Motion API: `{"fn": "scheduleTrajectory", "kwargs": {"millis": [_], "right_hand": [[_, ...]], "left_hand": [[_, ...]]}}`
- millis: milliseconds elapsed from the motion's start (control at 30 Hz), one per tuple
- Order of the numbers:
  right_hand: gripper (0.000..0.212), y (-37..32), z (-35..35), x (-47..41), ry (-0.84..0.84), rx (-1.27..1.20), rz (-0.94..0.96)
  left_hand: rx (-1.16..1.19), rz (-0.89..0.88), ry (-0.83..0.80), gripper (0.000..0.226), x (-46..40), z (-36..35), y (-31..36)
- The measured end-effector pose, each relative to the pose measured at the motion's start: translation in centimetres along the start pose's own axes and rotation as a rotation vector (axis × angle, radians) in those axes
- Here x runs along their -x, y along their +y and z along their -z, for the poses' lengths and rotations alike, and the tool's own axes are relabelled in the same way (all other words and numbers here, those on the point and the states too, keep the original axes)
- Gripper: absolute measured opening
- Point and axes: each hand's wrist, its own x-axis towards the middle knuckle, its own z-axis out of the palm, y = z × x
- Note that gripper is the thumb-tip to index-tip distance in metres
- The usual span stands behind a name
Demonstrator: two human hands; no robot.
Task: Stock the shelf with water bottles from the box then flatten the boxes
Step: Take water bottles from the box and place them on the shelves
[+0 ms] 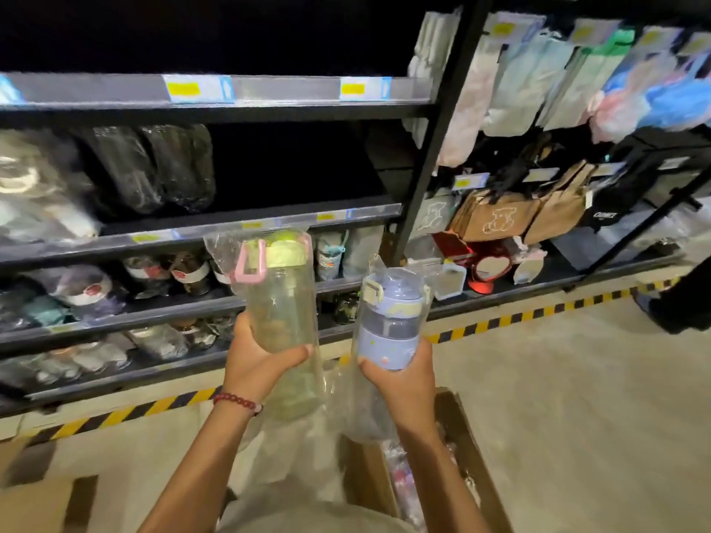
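Observation:
My left hand grips a tall clear water bottle with a green lid and a pink handle, wrapped in a clear plastic bag. My right hand grips a shorter blue-purple bottle, also bagged. Both bottles are upright, held side by side in front of the dark shelf unit. Below my arms stands an open cardboard box with more bagged items inside. The middle shelf has a dark bare stretch to the right of some wrapped goods.
Lower shelves hold several bagged bottles and cups. To the right hang packaged goods and tan bags. Yellow-black tape runs along the floor by the rack. Another cardboard piece lies bottom left. A person's dark shoe is at far right.

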Motion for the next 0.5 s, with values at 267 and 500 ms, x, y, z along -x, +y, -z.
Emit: {"fn": "scheduleTrajectory", "kwargs": {"millis": [267, 500], "right_hand": [[0.062, -4.4, -14.1, 1.3, -0.076, 0.027, 0.08], [0.072, -7.2, -24.2, 2.4, -0.102, -0.012, 0.083]], "left_hand": [[0.043, 0.0, 0.099, 0.083, -4.8, 13.2, -0.9], [0.012, 0.008, 0.11, 0.086, -10.4, 21.6, -1.7]]}}
